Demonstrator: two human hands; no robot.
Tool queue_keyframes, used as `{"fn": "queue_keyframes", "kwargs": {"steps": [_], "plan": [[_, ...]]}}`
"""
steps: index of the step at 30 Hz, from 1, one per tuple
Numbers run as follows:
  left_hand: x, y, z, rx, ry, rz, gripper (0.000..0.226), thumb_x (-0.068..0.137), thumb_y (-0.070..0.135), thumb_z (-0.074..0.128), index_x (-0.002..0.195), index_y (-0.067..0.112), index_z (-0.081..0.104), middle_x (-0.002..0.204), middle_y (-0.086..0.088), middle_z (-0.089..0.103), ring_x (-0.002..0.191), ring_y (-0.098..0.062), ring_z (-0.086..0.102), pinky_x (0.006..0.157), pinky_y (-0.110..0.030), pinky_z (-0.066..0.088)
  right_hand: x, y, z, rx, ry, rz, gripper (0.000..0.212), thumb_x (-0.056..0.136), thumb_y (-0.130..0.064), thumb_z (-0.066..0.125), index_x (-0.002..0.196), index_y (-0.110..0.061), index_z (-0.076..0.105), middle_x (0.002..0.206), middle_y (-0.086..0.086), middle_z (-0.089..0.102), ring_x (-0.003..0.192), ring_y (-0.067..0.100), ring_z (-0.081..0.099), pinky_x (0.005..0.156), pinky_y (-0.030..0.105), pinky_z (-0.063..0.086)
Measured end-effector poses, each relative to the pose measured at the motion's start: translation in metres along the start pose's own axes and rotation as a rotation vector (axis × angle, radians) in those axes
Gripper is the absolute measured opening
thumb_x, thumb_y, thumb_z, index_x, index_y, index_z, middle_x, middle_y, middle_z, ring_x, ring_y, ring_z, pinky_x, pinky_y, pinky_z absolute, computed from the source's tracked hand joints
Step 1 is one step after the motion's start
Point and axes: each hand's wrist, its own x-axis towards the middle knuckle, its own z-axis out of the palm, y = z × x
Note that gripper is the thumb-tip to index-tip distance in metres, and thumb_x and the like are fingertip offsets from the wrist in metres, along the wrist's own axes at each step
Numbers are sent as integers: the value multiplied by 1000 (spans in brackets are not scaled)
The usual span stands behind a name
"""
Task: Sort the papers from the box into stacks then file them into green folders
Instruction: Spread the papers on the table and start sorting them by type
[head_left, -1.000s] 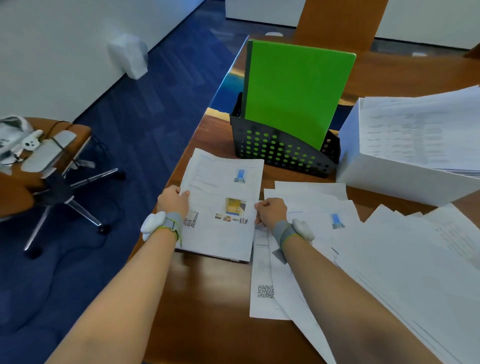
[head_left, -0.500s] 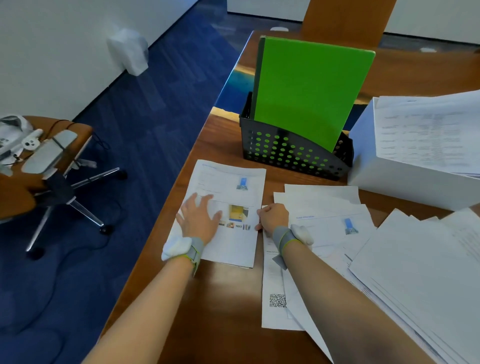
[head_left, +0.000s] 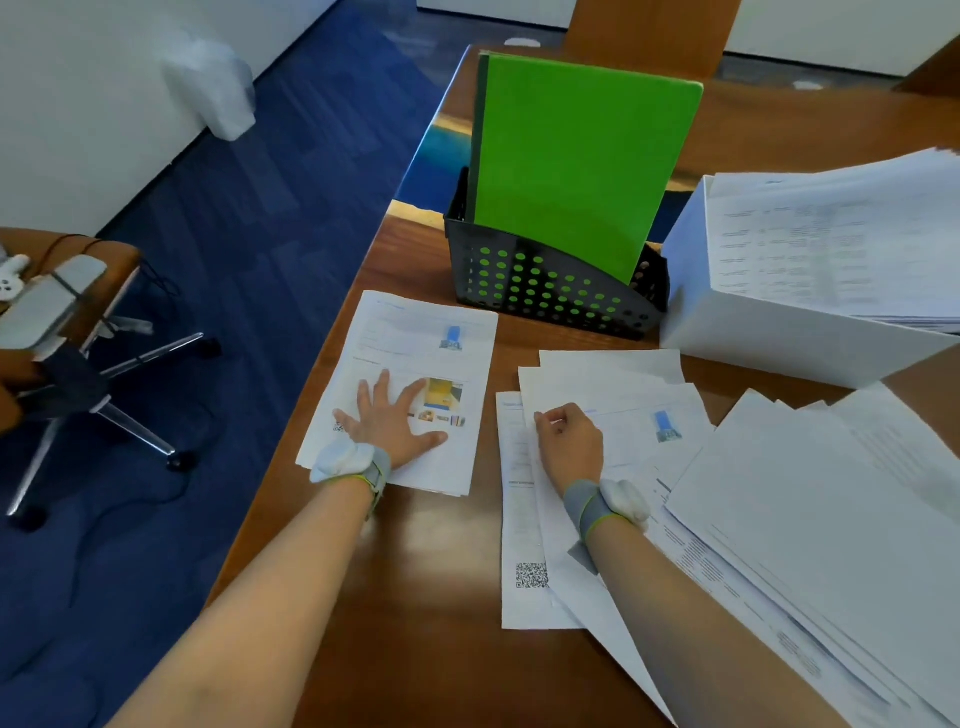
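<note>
The left hand (head_left: 392, 421) lies flat, fingers spread, pressing on the sorted stack (head_left: 402, 332), which reaches from under the palm toward 12 o'clock. The right hand (head_left: 569, 441) is curled, thumb and fingers pinching the left edge of the loose sheets (head_left: 618, 395), which fan out from it toward 4 o'clock. The green folders (head_left: 576, 161) stand upright in a black mesh holder (head_left: 550, 301) at 1 o'clock from the left hand (roughly 12 o'clock from the right). The white box (head_left: 779, 338) of papers sits at 2 o'clock from the right hand. A second ago both hands gripped the stack by its side edges; now the left rests on top and the right has left it for the loose sheets.
</note>
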Motion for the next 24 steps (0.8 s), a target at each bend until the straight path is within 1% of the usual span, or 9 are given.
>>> {"fn": "queue_keyframes", "kwargs": {"steps": [3, 6, 8, 10, 14, 18, 20, 22, 24], "plan": [[-7, 10, 0, -75, 112, 20, 77, 81, 61, 58, 146, 40, 21, 159, -3, 2, 145, -31, 1, 111, -62, 8, -9, 23, -12, -26, 104, -39, 19, 91, -22, 60, 101, -6, 62, 103, 10, 63, 99, 26, 57, 77, 28, 40], [-26, 36, 8, -252, 325, 129, 51, 86, 40, 63, 132, 22, 49, 141, -10, 39, 129, -30, 32, 105, -40, 29, -19, 49, -23, -199, 181, -98, 22, 89, -19, 61, 108, -8, 63, 114, 11, 60, 110, 28, 49, 86, 35, 38], [-41, 58, 17, -422, 296, 208, 29, 86, 24, 63, 114, 16, 61, 119, -9, 54, 113, -26, 45, 96, -32, 37, -25, 66, -28, -335, 188, -125, 27, 90, -22, 60, 115, -12, 62, 128, 10, 56, 122, 29, 45, 96, 37, 33], [-58, 82, 27, -617, 161, 204, 19, 87, 13, 60, 106, 11, 63, 105, -9, 61, 97, -22, 55, 92, -32, 45, -33, 81, -34, -458, 187, -120, 34, 92, -27, 56, 124, -17, 59, 145, 9, 44, 138, 28, 31, 109, 40, 23], [-80, 117, 51, -777, -13, 63, 34, 89, 14, 61, 121, 5, 53, 105, -14, 65, 96, -26, 62, 87, -28, 48, -39, 105, -47, -635, 91, -48, 51, 98, -43, 37, 147, -29, 30, 160, 2, 12, 148, 25, 2, 117, 48, -3], [-83, 134, 62, -783, -50, -2, 47, 90, 16, 61, 132, 6, 41, 103, -15, 66, 100, -30, 61, 83, -32, 48, -40, 115, -52, -721, -65, -55, 59, 99, -52, 20, 151, -34, -1, 161, -1, -9, 148, 22, -11, 118, 52, -5], [-84, 143, 62, -799, -20, -23, 32, 90, 15, 62, 119, 6, 51, 88, -10, 64, 94, -31, 60, 78, -31, 46, -40, 117, -57, -728, -85, -59, 62, 98, -55, 20, 151, -34, -5, 160, -1, -13, 147, 22, -13, 118, 51, -7], [-87, 149, 59, -747, 36, 5, 13, 89, 18, 63, 87, 8, 56, 64, 2, 49, 74, -27, 52, 66, -27, 39, -40, 119, -62, -737, -117, -65, 64, 97, -56, 19, 150, -33, -9, 159, 0, -16, 147, 22, -15, 118, 51, -8], [-87, 148, 56, -725, 93, 31, 25, 89, 21, 64, 72, 12, 48, 56, 6, 43, 65, -21, 44, 59, -26, 33, -39, 118, -63, -722, -150, -67, 63, 98, -55, 18, 150, -32, -11, 159, 0, -19, 146, 22, -18, 117, 52, -9]]}}
